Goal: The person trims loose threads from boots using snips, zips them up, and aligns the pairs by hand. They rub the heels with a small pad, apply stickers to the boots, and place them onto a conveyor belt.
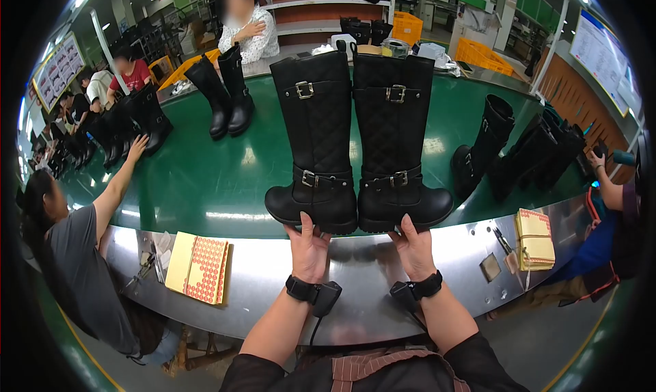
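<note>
Two tall black boots with quilted shafts and silver buckles stand upright side by side in front of me, toes pointing outward. My left hand [309, 253] grips the left boot [321, 136] at its sole, thumb up against the side and fingers partly hidden beneath. In the same way my right hand [415, 253] has hold of the right boot [391, 136] by its sole. Both boots are at the near edge of the green conveyor belt [236, 207], over the metal ledge [362, 282]. Each wrist wears a black strap with a small box.
Sticker sheets [198, 267] lie on the ledge at left, a second stack [534, 238] at right, with tools beside each. Another boot pair [222, 98] stands across the belt; more boots [482, 146] are at right. Co-workers sit left, right and opposite; one arm [117, 183] reaches toward boots.
</note>
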### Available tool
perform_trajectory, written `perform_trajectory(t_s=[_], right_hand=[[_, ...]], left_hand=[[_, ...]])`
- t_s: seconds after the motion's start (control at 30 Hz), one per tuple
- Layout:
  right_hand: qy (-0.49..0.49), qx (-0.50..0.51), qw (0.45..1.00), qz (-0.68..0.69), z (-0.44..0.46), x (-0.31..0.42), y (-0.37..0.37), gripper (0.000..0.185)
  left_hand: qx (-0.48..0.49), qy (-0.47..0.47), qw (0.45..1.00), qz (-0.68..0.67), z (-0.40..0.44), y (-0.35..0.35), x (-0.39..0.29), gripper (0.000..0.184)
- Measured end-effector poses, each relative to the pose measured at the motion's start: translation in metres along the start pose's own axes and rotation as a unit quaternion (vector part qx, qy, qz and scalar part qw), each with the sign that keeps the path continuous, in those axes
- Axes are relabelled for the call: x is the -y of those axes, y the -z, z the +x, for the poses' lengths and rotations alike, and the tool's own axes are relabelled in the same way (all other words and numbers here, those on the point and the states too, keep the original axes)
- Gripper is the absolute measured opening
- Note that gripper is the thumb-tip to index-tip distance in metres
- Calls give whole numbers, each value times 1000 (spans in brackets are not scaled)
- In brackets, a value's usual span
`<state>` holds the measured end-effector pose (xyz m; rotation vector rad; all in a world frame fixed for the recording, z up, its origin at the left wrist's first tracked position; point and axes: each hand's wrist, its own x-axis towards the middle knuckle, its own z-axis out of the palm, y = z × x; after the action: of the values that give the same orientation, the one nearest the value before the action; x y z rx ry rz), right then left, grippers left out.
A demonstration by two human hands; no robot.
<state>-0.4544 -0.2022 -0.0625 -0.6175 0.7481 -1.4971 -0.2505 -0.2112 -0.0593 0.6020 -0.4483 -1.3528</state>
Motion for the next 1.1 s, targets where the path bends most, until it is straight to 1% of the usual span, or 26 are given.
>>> perform_trajectory(t_s=[0.1, 0.17, 0.2, 0.23, 0.27, 0.3, 0.33, 0.37, 0.4, 0.47, 0.5, 0.53, 0.57, 0.6, 0.67, 0.7, 0.73, 0.77, 0.8, 0.83, 0.9, 0.93, 0.97, 1.0, 1.03, 1.1], right_hand=[[-6, -12, 1000, -1, 1, -1, 0, 42], [12, -5, 1000, 4, 3, -7, 7, 43], [13, -31, 999, 17, 3, -9, 7, 44], [30, -53, 998, 15, 5, -12, 7, 34], [27, -44, 999, 3, 4, -9, 3, 33], [19, -34, 999, 6, 10, -13, 15, 33], [15, -33, 999, 11, 14, -16, 21, 33], [17, -13, 1000, 19, 10, -11, 16, 41], [13, -6, 1000, 16, 7, -10, 13, 40], [12, -3, 1000, 8, 12, -6, 12, 39], [-22, 13, 1000, 18, 14, -4, 13, 42], [-50, 18, 998, 30, 11, 1, 17, 46], [-43, 49, 997, 50, 5, 10, 4, 50], [-58, 10, 997, 59, -1, 23, -3, 50], [-29, 24, 998, 44, -7, 44, 11, 48], [-40, -16, 999, -10, -19, 59, 18, 48], [-34, -38, 997, -60, -26, 67, 37, 47], [-31, -56, 992, -105, -36, 75, 53, 47], [-9, -103, 983, -153, -47, 81, 66, 51], [51, -126, 973, -189, -56, 86, 72, 58], [0, -93, 956, -280, -56, 70, 129, 69], [-25, -133, 878, -458, -77, 82, 118, 73], [-55, -163, 767, -618, -98, 94, 102, 77], [-33, -143, 771, -619, -108, 97, 101, 82], [-40, -132, 781, -610, -113, 99, 106, 80], [-48, -110, 799, -589, -121, 107, 106, 76]], left_hand=[[3, 2, 1000, 4, 0, -1, -1, 58], [-4, 1, 1000, 3, 1, -1, 2, 58], [2, 8, 1000, -7, 4, 0, 8, 62], [-2, 3, 1000, -15, 4, 5, 7, 66], [-21, 17, 1000, -4, 4, 8, 6, 65], [-40, 29, 999, 4, 5, 9, 7, 64], [-41, 26, 999, 0, 4, 8, 7, 65], [-35, 30, 999, -5, 4, 6, 4, 65], [-44, 15, 999, -7, 3, 6, 0, 65], [-31, 48, 998, -13, 2, 2, -2, 63], [-30, 54, 998, -15, 4, 8, -1, 63], [-37, 72, 996, -49, 9, 16, 1, 60], [-37, 106, 990, -81, 10, 16, 6, 58], [-7, 108, 986, -124, 8, 14, 5, 54], [51, 149, 963, -217, 12, 18, 3, 46], [72, 179, 938, -289, 17, 26, 5, 45], [43, 185, 954, -234, 14, 25, -1, 47], [73, 198, 953, -215, 9, 22, -8, 48], [70, 191, 961, -189, 5, 19, -10, 47], [67, 172, 969, -166, 3, 17, -10, 46], [32, 158, 973, -168, 4, 16, -9, 45], [41, 176, 969, -167, 10, 27, -7, 45], [67, 171, 969, -163, 17, 39, -6, 45], [91, 162, 970, -158, 22, 40, -5, 45], [53, 142, 974, -170, 25, 42, -3, 44], [80, 135, 973, -172, 18, 36, -5, 42]])
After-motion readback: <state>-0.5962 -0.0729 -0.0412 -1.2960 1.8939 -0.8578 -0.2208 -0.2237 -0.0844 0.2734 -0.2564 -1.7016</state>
